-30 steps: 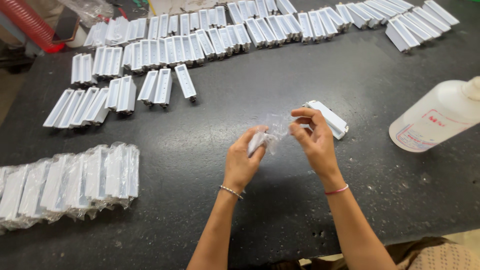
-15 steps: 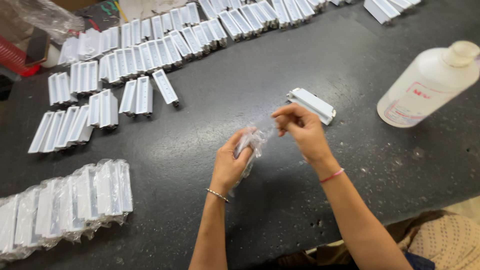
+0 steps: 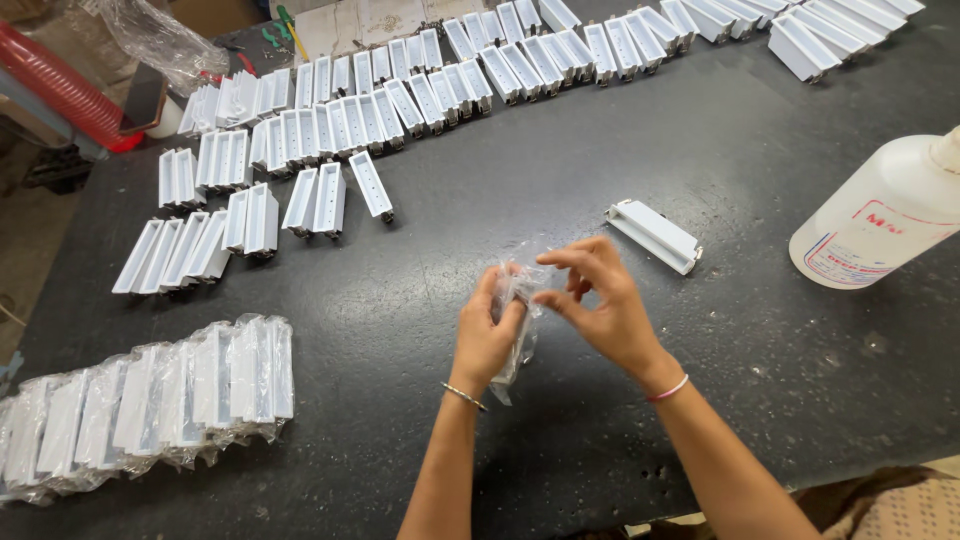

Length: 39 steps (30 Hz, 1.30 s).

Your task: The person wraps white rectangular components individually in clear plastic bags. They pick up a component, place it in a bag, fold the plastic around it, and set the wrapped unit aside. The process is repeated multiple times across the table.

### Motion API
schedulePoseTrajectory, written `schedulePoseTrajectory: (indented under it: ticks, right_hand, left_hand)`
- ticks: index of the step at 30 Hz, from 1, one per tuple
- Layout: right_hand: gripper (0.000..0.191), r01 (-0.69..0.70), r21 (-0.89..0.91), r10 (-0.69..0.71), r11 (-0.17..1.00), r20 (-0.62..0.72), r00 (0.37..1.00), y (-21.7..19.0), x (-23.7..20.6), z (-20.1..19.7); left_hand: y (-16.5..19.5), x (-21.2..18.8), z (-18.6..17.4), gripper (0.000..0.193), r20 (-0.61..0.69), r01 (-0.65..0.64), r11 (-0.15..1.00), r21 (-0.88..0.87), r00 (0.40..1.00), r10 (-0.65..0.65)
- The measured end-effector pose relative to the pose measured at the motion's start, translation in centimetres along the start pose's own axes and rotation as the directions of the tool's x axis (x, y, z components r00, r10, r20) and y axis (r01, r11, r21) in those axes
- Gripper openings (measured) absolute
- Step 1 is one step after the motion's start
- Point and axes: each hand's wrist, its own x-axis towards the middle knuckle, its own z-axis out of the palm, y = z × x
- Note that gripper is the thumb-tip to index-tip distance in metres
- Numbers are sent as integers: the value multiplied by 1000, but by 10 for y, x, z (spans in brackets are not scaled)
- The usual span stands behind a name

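Our hands have drifted lower on the dark table (image 3: 760,180). Left hand (image 3: 487,335) grips the clear plastic bag (image 3: 518,330); right hand (image 3: 600,305) pinches its top edge.

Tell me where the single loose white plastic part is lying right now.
In the head view the loose white plastic part lies alone on the dark table, just up and right of the right hand, left of the white plastic bottle.
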Motion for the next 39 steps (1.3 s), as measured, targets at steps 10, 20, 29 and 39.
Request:
schedulePoseTrajectory:
  ticks: [10,20,29,39]
  right_hand:
    - [37,-90,12,91,996,-18,996,1,3,2]
    - [26,-331,414,355,848,21,935,16,6,-10]
    - [11,-84,141,90,986,-32,995,31,1,-8]
    - [14,-302,211,321,930,-63,945,28,10,-18]
  left_hand:
    - [-3,2,5,38,82,-254,964,-83,962,261]
    - [8,0,7,46,85,-78,992,-97,993,86]
    - [-7,0,6,42,49,-259,959,119,966,255]
    - [-15,13,-8,42,163,46,978,-204,987,-12]
